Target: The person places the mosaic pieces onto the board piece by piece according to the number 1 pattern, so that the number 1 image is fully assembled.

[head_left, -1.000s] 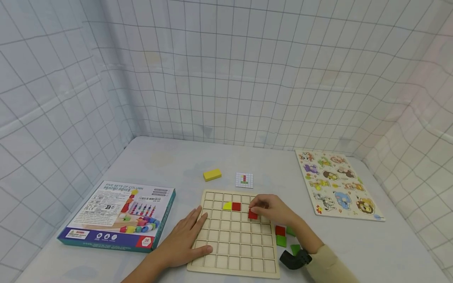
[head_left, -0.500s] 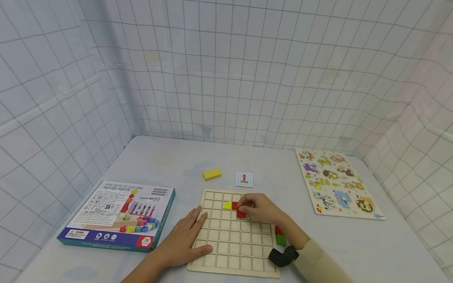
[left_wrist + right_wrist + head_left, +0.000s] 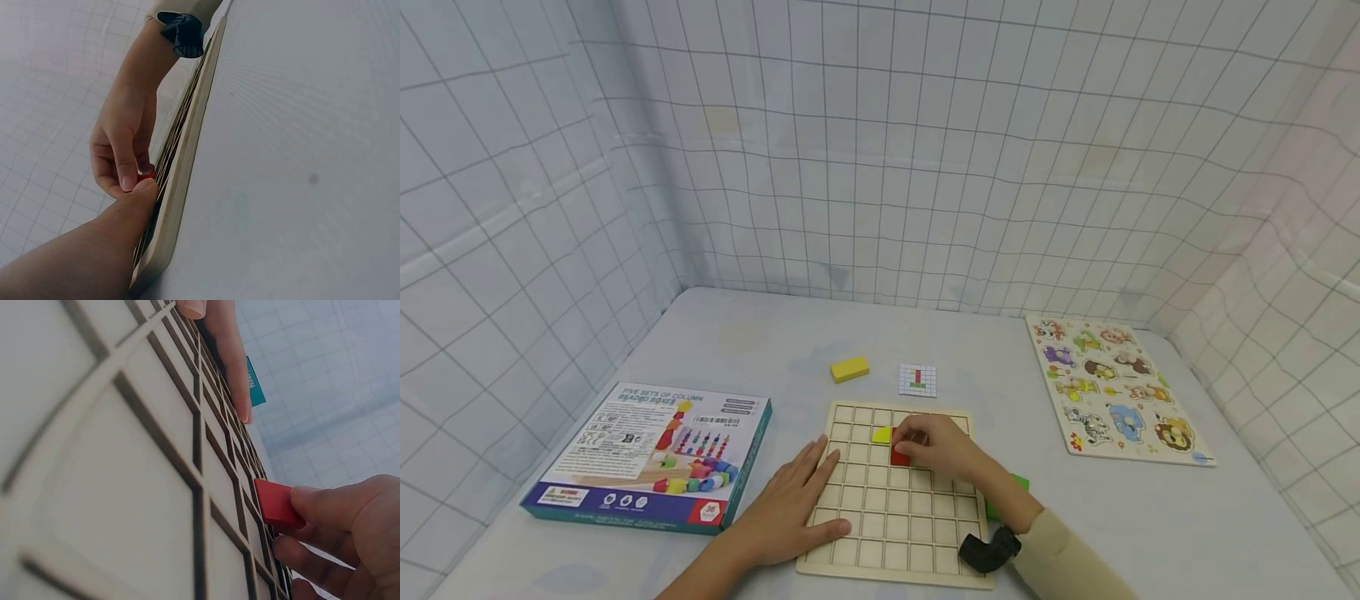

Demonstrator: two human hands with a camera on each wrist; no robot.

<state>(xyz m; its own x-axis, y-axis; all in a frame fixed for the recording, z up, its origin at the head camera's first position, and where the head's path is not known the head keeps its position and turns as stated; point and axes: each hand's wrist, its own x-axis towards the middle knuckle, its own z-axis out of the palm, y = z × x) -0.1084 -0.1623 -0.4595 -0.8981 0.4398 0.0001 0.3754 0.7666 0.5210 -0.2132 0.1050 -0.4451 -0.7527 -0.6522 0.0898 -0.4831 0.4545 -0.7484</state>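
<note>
My right hand [image 3: 943, 450] pinches a red square tile [image 3: 275, 503] between thumb and fingers. In the right wrist view the tile stands tilted, one edge at the grooves of the wooden grid board [image 3: 887, 525]. Just above it in the head view is another red tile [image 3: 896, 433], partly covered by the fingers. A yellow tile with a rounded corner [image 3: 882, 435] lies in the square to its left. My left hand [image 3: 782, 504] rests with straight fingers on the board's left edge, thumb over the lower squares.
Green tiles [image 3: 1021, 482] lie right of the board, partly behind my right forearm. Beyond the board are a yellow block [image 3: 850, 369] and a small pattern card [image 3: 917, 380]. A boxed bead set [image 3: 647, 458] lies left, an animal puzzle board [image 3: 1138, 457] right.
My right hand has carried the red tile leftward across the board, to just below the other red tile. The left hand stays in place.
</note>
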